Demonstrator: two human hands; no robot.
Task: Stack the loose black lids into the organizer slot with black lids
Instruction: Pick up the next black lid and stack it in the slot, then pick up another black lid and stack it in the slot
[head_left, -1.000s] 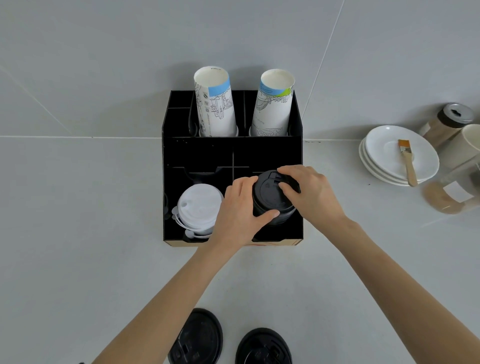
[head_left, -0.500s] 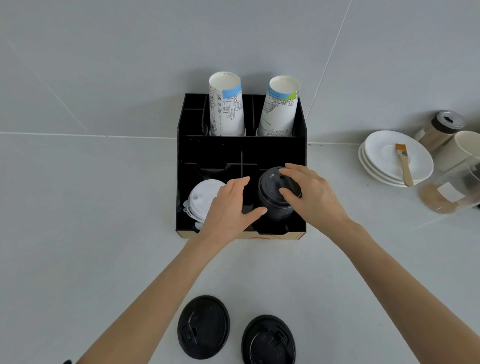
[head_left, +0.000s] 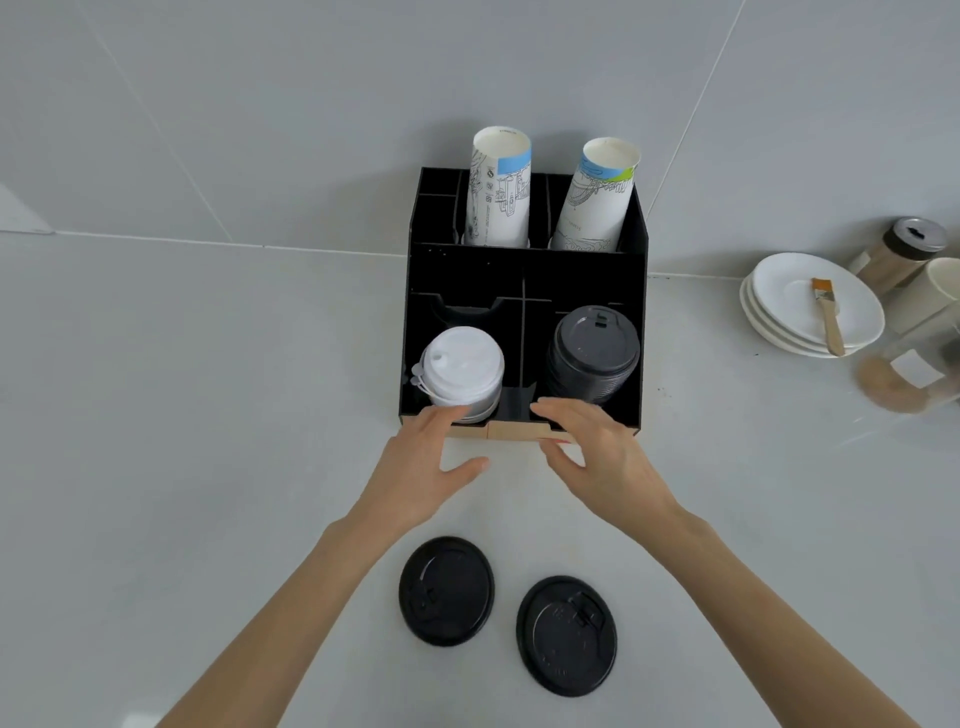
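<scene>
Left hand (head_left: 415, 467) and right hand (head_left: 602, 457) spread and empty, just in front of the organizer (head_left: 524, 270). Black lid stack (head_left: 592, 358) in its front right slot. Two loose black lids (head_left: 447, 591) (head_left: 566, 635) flat on the table (head_left: 208, 415), nearer than the organizer.

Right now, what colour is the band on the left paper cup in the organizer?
Blue band at the rim of the left paper cup, over white with line drawings; head view shows it.
</scene>
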